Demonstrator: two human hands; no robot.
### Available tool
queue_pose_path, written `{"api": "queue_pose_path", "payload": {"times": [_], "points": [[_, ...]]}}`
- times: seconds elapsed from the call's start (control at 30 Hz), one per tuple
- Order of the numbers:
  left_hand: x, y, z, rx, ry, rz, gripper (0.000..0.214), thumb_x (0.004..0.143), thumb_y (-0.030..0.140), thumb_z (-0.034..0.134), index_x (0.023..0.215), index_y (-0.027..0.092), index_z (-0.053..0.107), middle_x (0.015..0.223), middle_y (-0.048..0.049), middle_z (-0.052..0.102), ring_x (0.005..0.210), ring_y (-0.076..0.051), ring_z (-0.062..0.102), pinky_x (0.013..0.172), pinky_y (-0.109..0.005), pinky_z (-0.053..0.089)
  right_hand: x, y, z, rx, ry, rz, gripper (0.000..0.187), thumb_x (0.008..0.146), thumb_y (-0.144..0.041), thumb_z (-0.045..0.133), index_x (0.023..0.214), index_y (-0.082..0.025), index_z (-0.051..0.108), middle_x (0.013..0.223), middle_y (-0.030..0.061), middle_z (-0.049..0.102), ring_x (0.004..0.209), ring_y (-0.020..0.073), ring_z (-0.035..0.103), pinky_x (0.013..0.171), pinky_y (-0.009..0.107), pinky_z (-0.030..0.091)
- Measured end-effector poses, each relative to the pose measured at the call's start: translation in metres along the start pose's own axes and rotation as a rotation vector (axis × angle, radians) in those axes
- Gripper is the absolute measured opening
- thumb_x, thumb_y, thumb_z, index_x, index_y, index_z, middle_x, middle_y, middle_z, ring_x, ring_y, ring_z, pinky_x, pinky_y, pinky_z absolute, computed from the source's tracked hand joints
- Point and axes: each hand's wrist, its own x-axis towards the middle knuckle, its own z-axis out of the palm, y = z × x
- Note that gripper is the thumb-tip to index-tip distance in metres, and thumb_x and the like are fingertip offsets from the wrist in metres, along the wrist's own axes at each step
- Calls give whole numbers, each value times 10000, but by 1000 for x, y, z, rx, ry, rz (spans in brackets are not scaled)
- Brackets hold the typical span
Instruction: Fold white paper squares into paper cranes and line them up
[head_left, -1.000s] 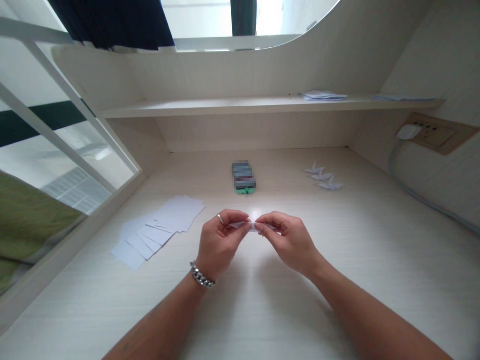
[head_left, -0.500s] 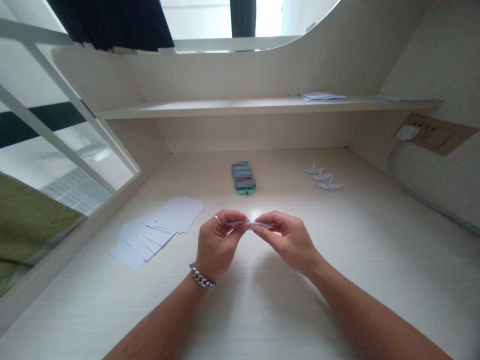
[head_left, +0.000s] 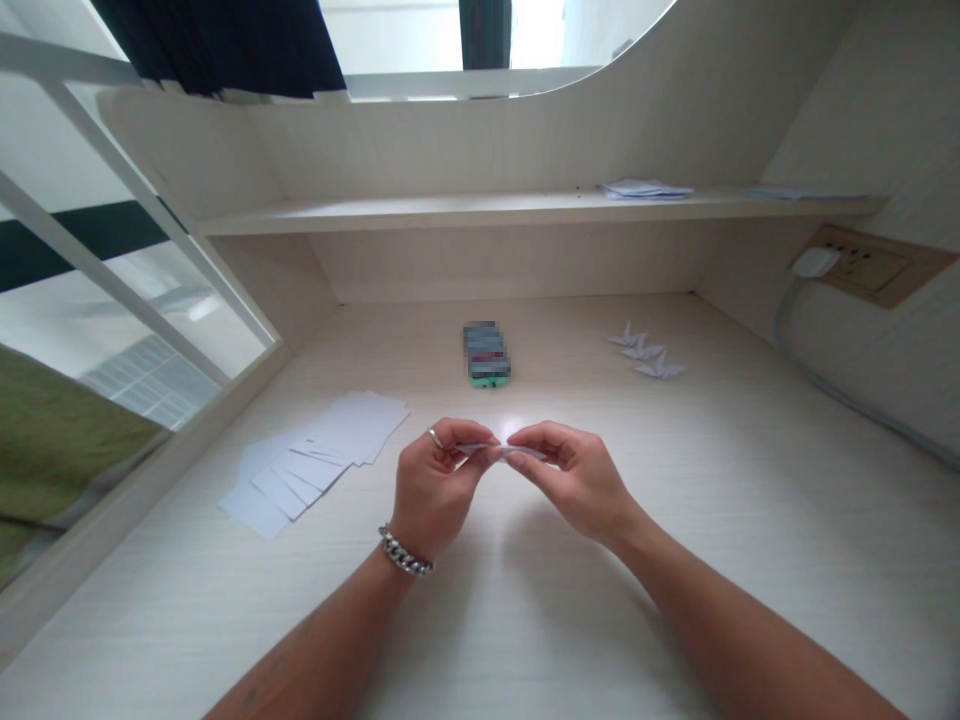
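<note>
Between my two hands, above the pale desk, is a small piece of folded white paper [head_left: 529, 452], seen nearly edge-on and mostly covered by fingers. My left hand [head_left: 442, 485], with a ring and a chain bracelet, pinches its left end between thumb and fingers. The right end is pinched by my right hand [head_left: 574, 475]. Both sets of fingertips nearly meet at the paper's middle. Several loose white paper sheets [head_left: 360, 425] lie fanned out left of my left hand. Beyond my right hand stand three small folded paper cranes [head_left: 660, 368] in a slanting row.
A pixelated dark object with a green end [head_left: 489, 380] lies on the desk [head_left: 480, 640] ahead of my hands. Papers [head_left: 646, 189] rest on the shelf [head_left: 450, 215] at the back. On the right wall, a white plug [head_left: 816, 263] sits in a socket, its grey cable [head_left: 840, 390] running down.
Hardly anything differs. My hands keep their pinch on the folded paper, with only a slight shift of the fingertips, and the whole view has moved a few pixels.
</note>
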Motion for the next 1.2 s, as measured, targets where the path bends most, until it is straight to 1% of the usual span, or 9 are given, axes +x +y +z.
{"api": "queue_pose_path", "payload": {"times": [0.13, 0.27, 0.43, 0.57, 0.67, 0.77, 0.93, 1.07, 1.2], "points": [[1, 0, -2, -29, -47, -87, 200, 651, 179, 804, 789, 141, 664, 735, -36, 717, 684, -160, 690, 651, -255, 580, 0, -5, 1, -9, -43, 50, 137, 826, -308, 654, 806, -178, 692, 731, 36, 691, 685, 162, 633, 641, 269, 495], [5, 1, -5, -103, -143, -201, 253, 717, 204, 748, 945, 123, 674, 746, -56, 732, 683, -166, 693, 651, -269, 575, 1, -5, -1, 30, -64, 137, 162, 835, -308, 623, 774, -164, 667, 668, 24, 655, 621, 150, 603, 588, 260, 470], [7, 3, -5, -144, -160, -249, 328, 768, 260, 702, 1059, 120, 648, 828, -79, 746, 726, -169, 696, 690, -296, 578, 4, 0, -4, 59, -70, 170, 189, 823, -327, 626, 775, -151, 674, 658, 22, 639, 601, 145, 575, 576, 264, 446], [6, 1, -4, -61, -151, -218, 321, 697, 247, 770, 976, 122, 673, 847, -73, 737, 733, -159, 691, 663, -252, 560, 6, 1, -4, 142, -75, 200, 216, 801, -356, 649, 752, -146, 666, 635, 15, 626, 593, 142, 576, 585, 271, 450], [6, -1, -3, -30, -140, -215, 249, 694, 234, 770, 900, 123, 684, 819, -61, 732, 695, -144, 681, 616, -226, 544, 7, 3, -4, 187, -105, 227, 259, 793, -393, 653, 735, -141, 668, 621, 12, 621, 582, 137, 576, 586, 273, 459], [7, -2, -3, -36, -126, -220, 222, 688, 228, 771, 864, 125, 683, 796, -55, 728, 684, -147, 681, 616, -233, 549, 7, 5, -3, 207, -126, 237, 284, 801, -414, 641, 756, -136, 677, 642, 21, 632, 591, 138, 581, 588, 274, 471], [7, -1, -3, -36, -122, -241, 219, 680, 232, 776, 843, 124, 679, 771, -53, 724, 649, -146, 676, 602, -243, 555, 5, 3, -2, 135, -121, 197, 228, 806, -368, 647, 800, -144, 685, 738, 46, 679, 665, 156, 611, 632, 282, 495], [6, 0, -3, -62, -138, -237, 219, 679, 227, 777, 847, 125, 679, 756, -50, 722, 652, -148, 678, 618, -251, 565, 5, 0, -2, 75, -106, 170, 206, 828, -350, 622, 795, -155, 681, 721, 35, 674, 651, 155, 624, 626, 273, 493], [6, -1, -4, -20, -164, -239, 264, 672, 234, 785, 884, 120, 675, 722, -51, 719, 643, -159, 683, 585, -244, 557, 5, 0, -2, 71, -93, 167, 211, 842, -351, 604, 793, -157, 670, 699, 28, 668, 635, 153, 624, 606, 261, 485]]}}
